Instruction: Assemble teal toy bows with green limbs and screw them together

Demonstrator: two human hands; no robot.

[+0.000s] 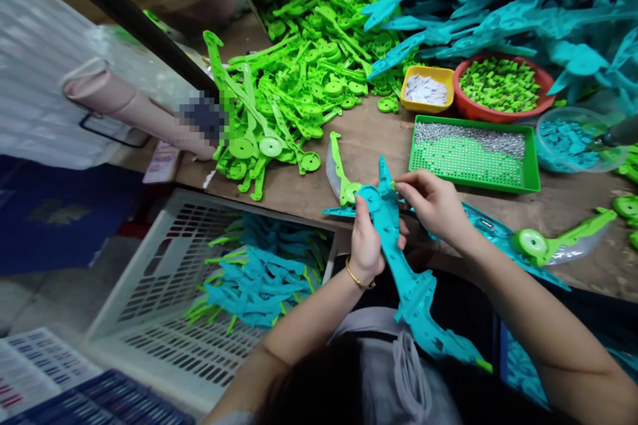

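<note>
My left hand (366,242) is wrapped round a long teal plastic part (406,279) that runs from the table edge down to my lap. A green plastic part with a clear blade (340,179) lies joined to it at a round hub near the top. My right hand (433,202) pinches something small at the teal part's upper end; I cannot make out what. A gold bangle (359,279) sits on my left wrist.
A heap of green parts (299,73) and a heap of teal parts (498,6) cover the back of the wooden table (379,139). A green tray of screws (473,154), a yellow dish (427,89), a red bowl (503,86) and a clear bowl (568,141) stand right. A white crate (164,299) holds assembled pieces. Another person's sleeve (124,103) reaches in left.
</note>
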